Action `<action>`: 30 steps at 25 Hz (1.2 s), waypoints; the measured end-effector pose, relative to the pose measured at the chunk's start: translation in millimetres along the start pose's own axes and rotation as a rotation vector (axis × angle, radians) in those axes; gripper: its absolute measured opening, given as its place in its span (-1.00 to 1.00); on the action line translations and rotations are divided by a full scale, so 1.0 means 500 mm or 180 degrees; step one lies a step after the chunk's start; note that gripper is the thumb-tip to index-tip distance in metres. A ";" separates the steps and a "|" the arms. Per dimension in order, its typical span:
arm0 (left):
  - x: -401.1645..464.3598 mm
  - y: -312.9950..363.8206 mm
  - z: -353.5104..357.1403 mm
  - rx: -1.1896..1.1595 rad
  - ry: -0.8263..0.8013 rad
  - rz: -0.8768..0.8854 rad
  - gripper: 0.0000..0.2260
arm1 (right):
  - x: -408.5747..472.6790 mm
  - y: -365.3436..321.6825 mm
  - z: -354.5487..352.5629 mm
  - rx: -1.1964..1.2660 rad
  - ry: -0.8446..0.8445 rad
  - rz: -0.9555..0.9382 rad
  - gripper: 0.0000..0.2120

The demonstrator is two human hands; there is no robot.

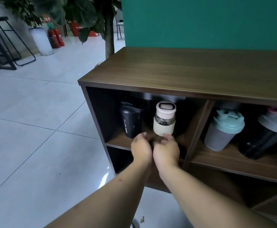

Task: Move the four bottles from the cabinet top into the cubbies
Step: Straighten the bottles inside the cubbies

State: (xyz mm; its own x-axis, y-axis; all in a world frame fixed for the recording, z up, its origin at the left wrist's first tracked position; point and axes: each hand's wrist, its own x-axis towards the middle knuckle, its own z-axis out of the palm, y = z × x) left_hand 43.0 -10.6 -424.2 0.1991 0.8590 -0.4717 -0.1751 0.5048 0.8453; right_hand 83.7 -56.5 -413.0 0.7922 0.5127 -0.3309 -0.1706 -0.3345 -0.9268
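The wooden cabinet (175,71) holds all four bottles in its upper cubbies. The right cubby has a black shaker (263,139) and a grey teal-lidded shaker (223,129); the left has a black sport bottle (131,122) and a cream glass bottle (165,119). Left hand (141,148) and right hand (165,150) hang loosely curled just beneath the cream bottle, grasping nothing.

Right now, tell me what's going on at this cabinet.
A person is loading bottles into a wooden cabinet. All four sit in the upper cubbies: a black sport bottle and a cream-sleeved glass bottle on the left, a grey teal-lidded shaker and a dark shaker on the right. Both hands hover by the cream bottle's base.
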 end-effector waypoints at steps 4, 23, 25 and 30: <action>0.017 0.050 -0.063 0.0472 0.0878 0.0280 -0.65 | -0.040 -0.043 0.086 0.0565 -0.0700 -0.0053 -0.36; 0.084 0.081 -0.089 -0.0540 -0.0470 -0.0212 -0.37 | 0.011 -0.062 0.141 0.1085 -0.0942 0.0108 -0.24; 0.083 0.082 -0.089 -0.0619 -0.0553 -0.0223 -0.41 | 0.020 -0.060 0.141 0.1084 -0.1018 0.0112 -0.23; 0.106 0.070 -0.095 -0.0324 -0.0468 0.0030 -0.51 | 0.007 -0.059 0.126 0.0993 -0.1106 0.0120 -0.19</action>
State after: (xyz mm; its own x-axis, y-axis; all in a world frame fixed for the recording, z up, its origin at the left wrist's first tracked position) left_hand 1.7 56.7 -431.3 0.3345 0.8456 -0.4160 -0.2729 0.5094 0.8161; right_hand 54.8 5.0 -398.1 0.5480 0.7570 -0.3558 -0.4056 -0.1315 -0.9045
